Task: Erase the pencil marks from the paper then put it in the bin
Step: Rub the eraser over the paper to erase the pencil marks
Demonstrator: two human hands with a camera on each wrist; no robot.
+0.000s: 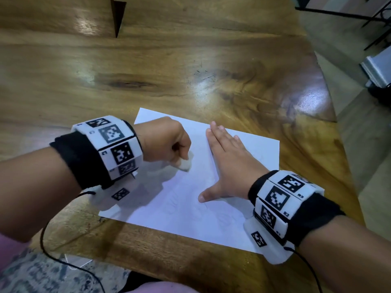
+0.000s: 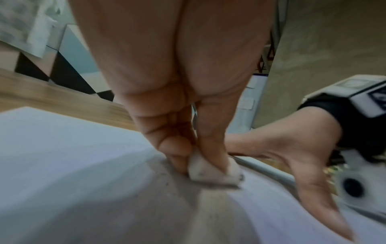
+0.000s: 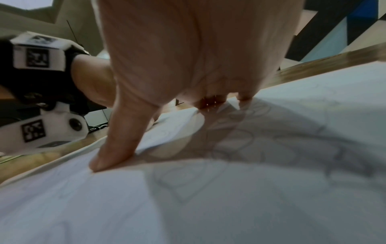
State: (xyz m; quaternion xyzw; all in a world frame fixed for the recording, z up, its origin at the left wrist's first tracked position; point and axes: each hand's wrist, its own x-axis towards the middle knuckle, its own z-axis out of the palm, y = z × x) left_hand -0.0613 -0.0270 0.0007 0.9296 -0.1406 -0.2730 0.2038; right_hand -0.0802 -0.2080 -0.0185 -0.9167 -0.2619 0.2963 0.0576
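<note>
A white sheet of paper (image 1: 182,199) lies flat near the front edge of the wooden table (image 1: 148,70). Faint pencil marks (image 3: 240,148) show on it in the right wrist view. My left hand (image 1: 169,142) pinches a small white eraser (image 1: 185,163), whose lower edge touches the paper (image 2: 62,156) in the left wrist view; the eraser (image 2: 213,170) is smudged grey. My right hand (image 1: 228,163) lies flat on the sheet to the right of the eraser, fingers straight and thumb spread. The thumb (image 3: 112,148) presses the paper (image 3: 104,206). No bin is in view.
The table's right edge curves away near my right wrist, with floor beyond. Dark metal furniture legs (image 1: 374,24) and a grey box (image 1: 378,70) stand on the floor at the far right. A black cable (image 1: 63,261) hangs from my left wrist over the front edge.
</note>
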